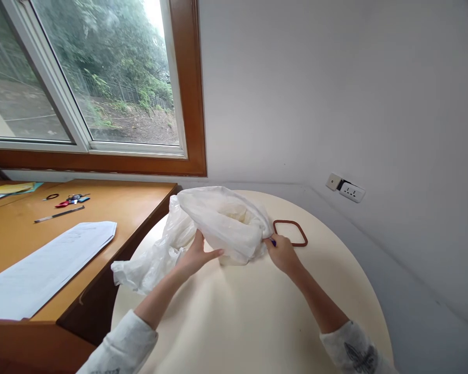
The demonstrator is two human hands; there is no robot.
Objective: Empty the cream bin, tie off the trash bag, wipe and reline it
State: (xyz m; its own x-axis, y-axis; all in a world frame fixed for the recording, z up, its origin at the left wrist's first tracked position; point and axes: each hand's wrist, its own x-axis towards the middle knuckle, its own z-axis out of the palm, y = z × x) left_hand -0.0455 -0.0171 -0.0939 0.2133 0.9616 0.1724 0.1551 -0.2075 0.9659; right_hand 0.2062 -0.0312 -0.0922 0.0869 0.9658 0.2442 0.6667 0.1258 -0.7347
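A translucent white plastic bag [218, 228] is bunched up over the round table, its mouth gaping upward with pale yellowish folds inside. My left hand [197, 254] grips its near left side, thumb stretched along the front and fingers partly hidden behind the plastic. At the right edge of the opening, my right hand [283, 253] is closed on the gathered rim. A small dark blue bit shows by its fingers; I cannot make out what it is. Loose plastic [150, 270] trails to the left. Just beyond my right hand lies a brown square frame with rounded corners [304, 236].
The cream round table [249, 322] stands against a wall with a socket [352, 191]. On the left, a wooden desk [140, 195] bears paper sheets [54, 259], a pen [59, 214], keys [76, 198] and a black ring [51, 197]. A window is above it.
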